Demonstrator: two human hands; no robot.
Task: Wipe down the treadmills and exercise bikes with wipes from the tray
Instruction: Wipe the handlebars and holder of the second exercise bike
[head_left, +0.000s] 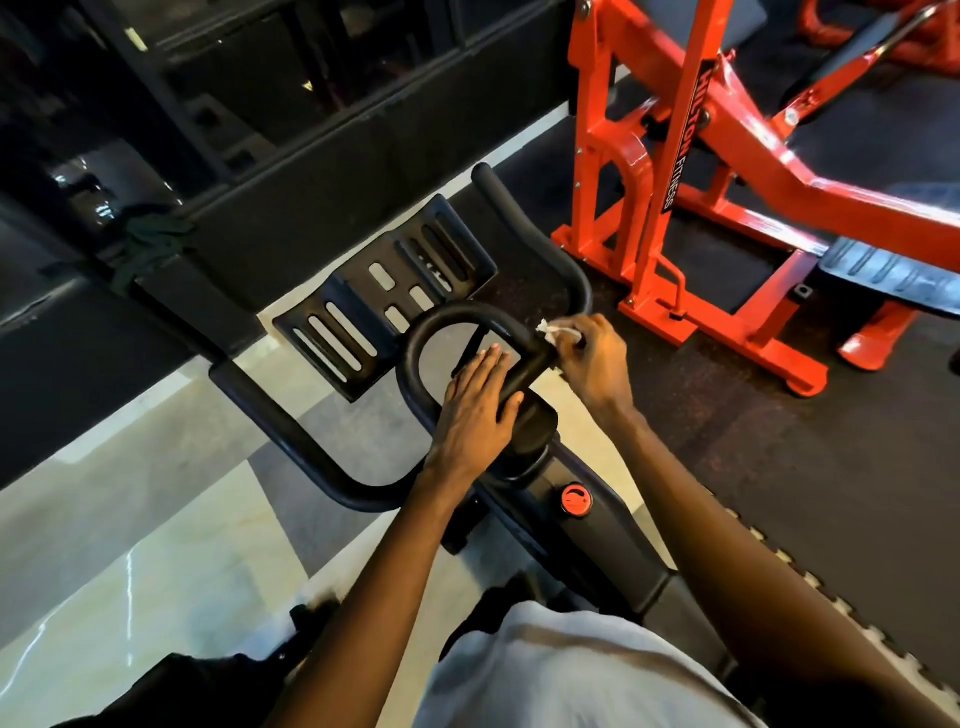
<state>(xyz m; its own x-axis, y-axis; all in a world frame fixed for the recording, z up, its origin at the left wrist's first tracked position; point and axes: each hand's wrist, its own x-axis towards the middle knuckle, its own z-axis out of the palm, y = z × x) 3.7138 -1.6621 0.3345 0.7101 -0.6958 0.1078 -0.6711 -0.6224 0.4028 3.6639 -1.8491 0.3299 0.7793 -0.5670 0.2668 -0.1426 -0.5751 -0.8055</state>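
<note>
The floor is being covered in two parts: pale glossy tiles (130, 545) are being shown at the left and dark rubber matting (779, 467) at the right. The toothed edge of the matting is being laid against the tiles. The orange weight machine (644, 171) is being carried by the matting, with its base feet resting flat on it. The exercise bike (587, 525) is being positioned along the seam between both surfaces, and its base is being hidden from view.

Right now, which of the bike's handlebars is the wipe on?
The centre loop, at its right bend, where the right hand pinches the white wipe. The left hand rests flat on that loop too; the long outer bars carry no wipe.
</note>
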